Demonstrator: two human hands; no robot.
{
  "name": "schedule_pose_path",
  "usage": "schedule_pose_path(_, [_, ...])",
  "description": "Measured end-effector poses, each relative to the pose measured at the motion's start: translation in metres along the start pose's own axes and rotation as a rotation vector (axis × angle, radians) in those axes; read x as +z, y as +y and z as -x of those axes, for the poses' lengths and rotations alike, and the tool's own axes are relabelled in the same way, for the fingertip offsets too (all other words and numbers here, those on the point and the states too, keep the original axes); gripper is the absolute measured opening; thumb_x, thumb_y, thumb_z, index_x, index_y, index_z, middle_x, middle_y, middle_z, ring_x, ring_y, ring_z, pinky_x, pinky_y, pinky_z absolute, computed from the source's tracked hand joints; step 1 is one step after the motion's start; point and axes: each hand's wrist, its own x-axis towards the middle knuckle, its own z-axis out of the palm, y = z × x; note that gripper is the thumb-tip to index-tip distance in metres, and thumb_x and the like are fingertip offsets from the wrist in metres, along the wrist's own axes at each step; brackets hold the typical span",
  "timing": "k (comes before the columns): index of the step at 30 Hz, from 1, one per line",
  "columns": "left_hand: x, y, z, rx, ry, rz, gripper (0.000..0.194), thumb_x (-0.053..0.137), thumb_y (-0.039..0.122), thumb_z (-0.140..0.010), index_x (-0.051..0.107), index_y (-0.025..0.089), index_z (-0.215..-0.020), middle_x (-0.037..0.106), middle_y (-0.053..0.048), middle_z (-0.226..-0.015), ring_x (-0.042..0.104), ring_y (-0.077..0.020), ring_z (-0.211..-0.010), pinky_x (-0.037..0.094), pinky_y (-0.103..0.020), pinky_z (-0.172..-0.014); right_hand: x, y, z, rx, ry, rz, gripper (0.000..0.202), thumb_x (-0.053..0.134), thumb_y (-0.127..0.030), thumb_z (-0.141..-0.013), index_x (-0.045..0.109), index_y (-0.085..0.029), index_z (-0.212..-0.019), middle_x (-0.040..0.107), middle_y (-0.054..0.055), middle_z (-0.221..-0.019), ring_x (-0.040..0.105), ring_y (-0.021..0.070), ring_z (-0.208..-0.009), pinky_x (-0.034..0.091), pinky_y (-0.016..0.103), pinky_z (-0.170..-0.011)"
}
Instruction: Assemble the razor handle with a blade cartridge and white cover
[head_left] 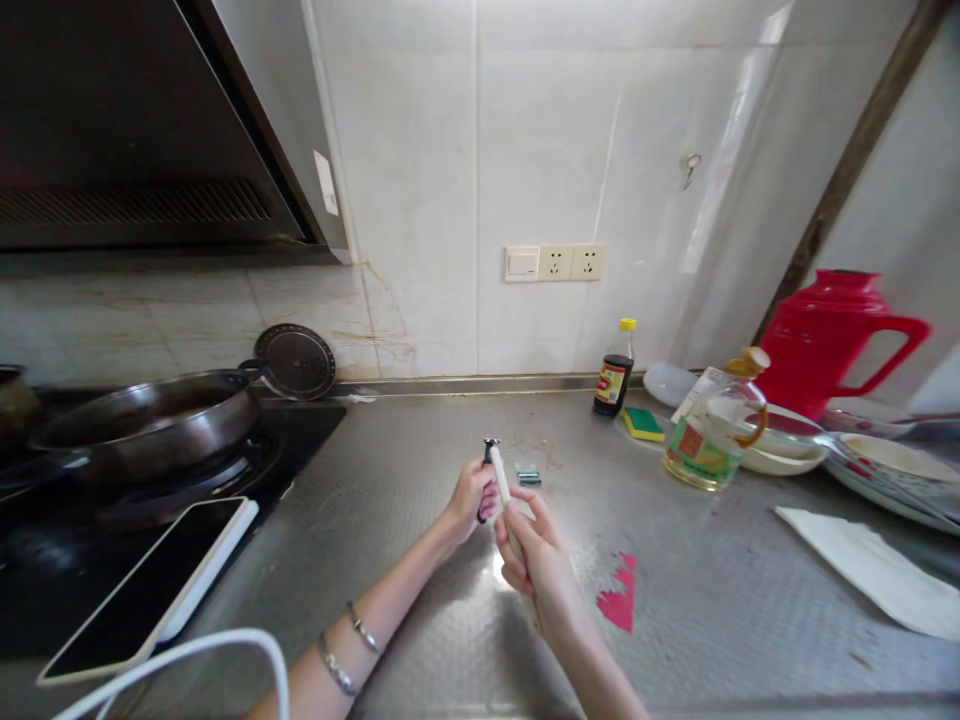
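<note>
My left hand (474, 500) is wrapped round a small black-handled tool (488, 452) with a short metal head on top, which looks like a peeler or razor. Held in my right hand (536, 555) is a slim white stick-like object (501, 480), tilted with its upper end close beside the black tool's head. Whether the two touch is too small to tell. Just right of my hands, two small green and silver cylinders (529, 477), like batteries, lie on the metal counter (405, 440).
A phone (150, 590) lies by the stove's edge at left, near a pan (150, 415). On the right stand a sauce bottle (613, 370), sponge (643, 424), oil jug (709, 435), red thermos (817, 340) and dishes. A red paper piece (621, 597) lies nearer me.
</note>
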Motion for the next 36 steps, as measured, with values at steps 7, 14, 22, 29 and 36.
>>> schedule_pose_path(7, [0.003,-0.012,0.000,-0.020,-0.036,-0.072,0.033,0.061,0.046,-0.066,0.043,0.018,-0.066,0.031,0.011,-0.039,0.026,-0.0034,-0.027,0.013,-0.019,-0.030,-0.002,-0.009,-0.009,-0.056,0.035,-0.022,0.044,0.069,-0.047,-0.067,0.047,-0.022,-0.096,0.052,-0.008,-0.054,0.026,-0.0003,-0.027,0.014,0.012,-0.027])
schedule_pose_path(14, [0.002,-0.001,0.002,-0.026,-0.033,-0.019,0.039,0.063,0.046,-0.066,0.034,0.020,-0.059,0.026,0.012,-0.040,0.019,-0.0014,-0.029,0.010,-0.018,-0.031,-0.003,-0.001,0.003,-0.042,0.019,0.021,0.042,0.066,-0.049,-0.070,0.048,-0.022,-0.097,0.053,-0.007,-0.057,0.024,-0.0005,-0.028,0.014,0.012,-0.028])
schedule_pose_path(22, [0.001,0.001,0.000,-0.222,-0.017,0.136,0.035,0.060,0.042,-0.070,0.035,0.019,-0.063,0.027,0.011,-0.043,0.020,-0.0016,-0.030,0.008,-0.016,-0.032,-0.030,-0.035,-0.028,-0.383,0.058,0.393,0.033,0.058,-0.046,-0.078,0.047,-0.023,-0.099,0.057,-0.004,-0.063,0.045,0.0070,-0.039,0.033,0.018,-0.036])
schedule_pose_path(29, [-0.005,0.003,-0.005,-0.359,0.058,0.267,0.022,0.051,0.028,-0.077,0.036,0.018,-0.063,0.025,0.011,-0.041,0.017,-0.0016,-0.029,0.005,-0.015,-0.032,-0.053,-0.057,-0.060,-0.465,0.074,0.754,0.030,0.062,-0.044,-0.074,0.062,-0.017,-0.087,0.059,0.001,-0.063,0.047,0.0096,-0.046,0.036,0.021,-0.041])
schedule_pose_path(36, [-0.007,0.006,-0.005,-0.319,0.063,0.269,0.019,0.051,0.026,-0.074,0.038,0.018,-0.063,0.028,0.011,-0.041,0.019,-0.0015,-0.028,0.007,-0.015,-0.032,-0.057,-0.053,-0.065,-0.425,0.061,0.788,0.036,0.068,-0.044,-0.067,0.065,-0.015,-0.087,0.057,0.000,-0.066,0.046,0.0077,-0.042,0.032,0.019,-0.032])
